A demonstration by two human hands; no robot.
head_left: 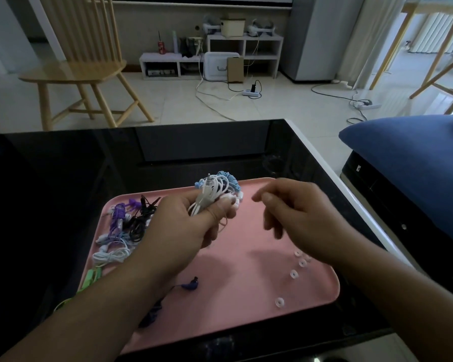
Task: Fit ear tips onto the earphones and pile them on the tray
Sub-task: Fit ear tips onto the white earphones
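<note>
Left hand point(191, 223) grips a white earphone bundle point(215, 194) above the pink tray point(246, 246), fingers and thumb curled round the coiled cord, plug poking up. Right hand point(296, 218) hovers just beside it, fingers loosely bent, holding nothing as far as the blur allows. Clear ear tips point(294, 274) lie scattered on the tray's right side, partly under the right wrist.

Judgement: expose one earbud from the bundle, then pinch a tip and press it on squarely.

Finished pile point(123, 228) crowds the left corner; tray centre is bare. Black table point(63, 165) edge runs close on the right.
</note>
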